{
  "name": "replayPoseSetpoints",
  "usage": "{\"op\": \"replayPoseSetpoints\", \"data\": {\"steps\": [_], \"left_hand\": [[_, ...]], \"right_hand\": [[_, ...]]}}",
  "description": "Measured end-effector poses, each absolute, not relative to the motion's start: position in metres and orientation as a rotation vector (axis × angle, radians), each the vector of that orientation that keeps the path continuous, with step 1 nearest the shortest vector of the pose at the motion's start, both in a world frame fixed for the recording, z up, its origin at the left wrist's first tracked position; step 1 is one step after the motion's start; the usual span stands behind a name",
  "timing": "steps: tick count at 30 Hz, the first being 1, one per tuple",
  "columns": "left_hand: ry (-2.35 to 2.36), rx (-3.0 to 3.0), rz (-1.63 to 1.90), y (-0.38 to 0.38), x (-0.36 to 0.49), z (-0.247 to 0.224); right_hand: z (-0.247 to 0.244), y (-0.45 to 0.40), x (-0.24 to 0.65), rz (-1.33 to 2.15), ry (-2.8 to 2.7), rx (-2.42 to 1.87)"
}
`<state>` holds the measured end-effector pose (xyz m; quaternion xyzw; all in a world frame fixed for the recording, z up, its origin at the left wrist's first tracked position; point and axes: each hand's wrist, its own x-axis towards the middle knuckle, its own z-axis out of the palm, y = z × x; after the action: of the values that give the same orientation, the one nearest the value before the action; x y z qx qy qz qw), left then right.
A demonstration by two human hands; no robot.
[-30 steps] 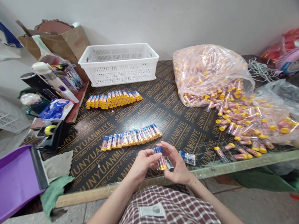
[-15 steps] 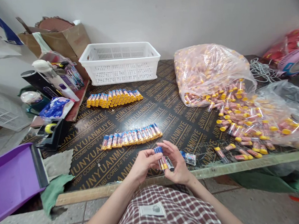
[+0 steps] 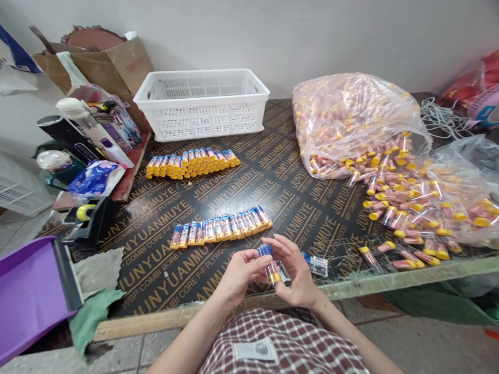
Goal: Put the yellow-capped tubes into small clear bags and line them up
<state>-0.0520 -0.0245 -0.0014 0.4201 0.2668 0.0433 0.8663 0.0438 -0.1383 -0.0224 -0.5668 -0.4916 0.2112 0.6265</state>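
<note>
A small clear tube point(image 3: 270, 268) with a blue top and a yellow bottom cap is held nearly upright at the table's front edge. My left hand point(image 3: 241, 275) pinches its upper part between thumb and fingers. From the other side, my right hand point(image 3: 298, 276) curls round it, thumb by the yellow cap and fingertips near the blue top. Just beyond my hands lies a single row of similar blue-and-yellow tubes point(image 3: 220, 227). Farther back, more of them are stacked in a low pile point(image 3: 192, 163). Partly behind my right hand, a small clear-and-blue item point(image 3: 316, 264) lies on the table.
At the back stands a white plastic basket point(image 3: 209, 116). A clear bag point(image 3: 356, 115) on the right spills many yellow-capped tubes point(image 3: 406, 198). Leftward are a tape dispenser point(image 3: 88, 220), bottles point(image 3: 73, 117) and a purple dustpan point(image 3: 25, 300). A wooden strip point(image 3: 165, 319) edges the table.
The view has shifted very slightly. Both hands and the tube keep practically the same pose.
</note>
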Motion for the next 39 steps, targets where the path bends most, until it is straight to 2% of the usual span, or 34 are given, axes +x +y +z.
{"op": "replayPoseSetpoints", "data": {"steps": [6,11,16,22,26,29,33,39], "left_hand": [[0.638,1.01,0.23,0.014,-0.057,0.0],[1.162,1.573,0.648,0.092,-0.078,-0.012],[1.345,2.026,0.519,0.125,-0.088,-0.032],[1.215,2.17,0.703,0.08,-0.071,-0.03],[0.778,2.258,0.325,0.028,-0.051,-0.042],[0.704,2.359,0.072,0.002,-0.044,-0.056],[0.711,2.358,0.016,-0.005,-0.042,-0.065],[0.712,2.277,0.08,-0.004,-0.042,-0.064]], "right_hand": [[-0.021,-0.143,0.06,0.493,-1.094,-1.359],[-0.026,-0.159,0.091,0.37,-0.914,-1.486],[-0.026,-0.173,0.104,0.343,-0.853,-1.58],[-0.026,-0.191,0.121,0.186,-0.749,-1.695],[-0.032,-0.198,0.133,0.036,-0.737,-1.872],[-0.039,-0.212,0.146,-0.155,-0.807,-2.221],[-0.048,-0.25,0.172,-0.337,-0.727,-2.528],[-0.068,-0.284,0.197,-0.253,-0.624,-2.748]]}}
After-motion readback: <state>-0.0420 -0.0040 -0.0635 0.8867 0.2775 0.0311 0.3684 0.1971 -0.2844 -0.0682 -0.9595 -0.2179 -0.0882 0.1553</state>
